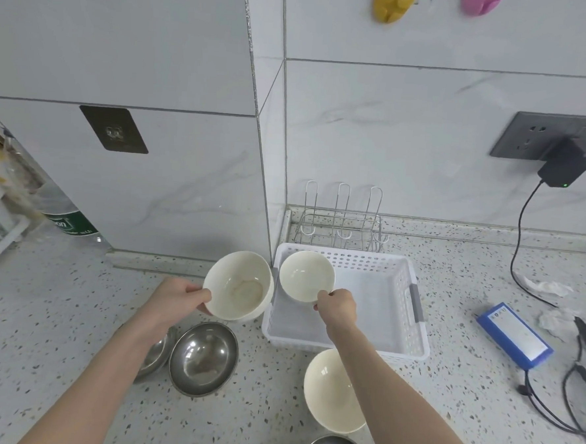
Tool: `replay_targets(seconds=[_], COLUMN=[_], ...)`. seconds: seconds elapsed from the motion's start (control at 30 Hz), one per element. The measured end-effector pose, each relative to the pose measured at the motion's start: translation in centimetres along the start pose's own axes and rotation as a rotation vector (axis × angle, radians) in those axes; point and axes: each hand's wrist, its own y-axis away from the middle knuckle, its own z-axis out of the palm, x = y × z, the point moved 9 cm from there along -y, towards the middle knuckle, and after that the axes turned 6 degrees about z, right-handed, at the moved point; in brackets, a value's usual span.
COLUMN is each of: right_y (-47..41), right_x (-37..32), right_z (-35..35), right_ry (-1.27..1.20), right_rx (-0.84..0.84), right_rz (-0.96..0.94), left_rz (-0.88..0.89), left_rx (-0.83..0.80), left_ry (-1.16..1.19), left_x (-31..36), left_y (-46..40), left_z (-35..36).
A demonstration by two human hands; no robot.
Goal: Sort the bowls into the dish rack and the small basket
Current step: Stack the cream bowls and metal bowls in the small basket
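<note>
**Two white bowls held by their rims over the surface**

Each grip is clamped on a rim: right hand (336, 305) pinches the small bowl (306, 274) above the white basket (411, 332); left hand (180, 299) holds the larger bowl (238, 284) beside it. Such thin rim holds could slip, dropping either bowl.

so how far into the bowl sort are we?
Barely started: the dish rack holds nothing and the white basket has no bowl resting in it. In hand: left hand grips a white bowl; right hand holds a smaller white bowl over the basket. Left: steel bowls and another white bowl on the counter.
</note>
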Motion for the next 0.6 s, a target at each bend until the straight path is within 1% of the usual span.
replay_targets(seconds=[0.07, 0.2, 0.23, 0.27, 0.33, 0.37, 0.43, 0.53, 0.6], right_y=[0.0, 0.7, 1.0, 1.2, 2.1, 2.8, 4.3, 5.3, 5.2], right_x=[-0.2, -0.5, -0.6, -0.6, -0.9, -1.2, -2.2, -3.2, -3.5], right_z=[0.1, -0.6, -1.3, -2.2, -4.3, -4.8, -5.3, -5.4, -5.2], right_ry=[-0.007, -0.069, -0.049, -0.024, -0.083, -0.164, -0.279, -0.285, -0.228], right_rx=[-0.033, -0.16, -0.14, -0.084, 0.009, 0.002, -0.068, -0.147, -0.147], right_rz=[-0.023, -0.06, -0.081, -0.108, -0.175, -0.219, -0.297, -0.367, -0.392], left_rz=[0.005, 0.027, 0.036, 0.05, 0.068, 0.073, 0.092, 0.112, 0.109], left_rx=[-0.02, -0.06, -0.067, -0.064, -0.052, -0.048, -0.041, -0.015, -0.007], left_ry=[0.014, 0.027, 0.026, 0.025, 0.02, 0.006, -0.037, -0.103, -0.104], left_x=[0.7, 2.4, 2.9, 3.5, 4.4, 4.9, 5.9, 7.0, 7.3], left_y=[0.1, 0.0, -0.2, -0.4, -1.1, -1.5, -2.2, -3.1, -3.7], left_z=[0.8, 2.8, 3.4, 4.0, 5.0, 5.6, 6.7, 8.3, 9.3])
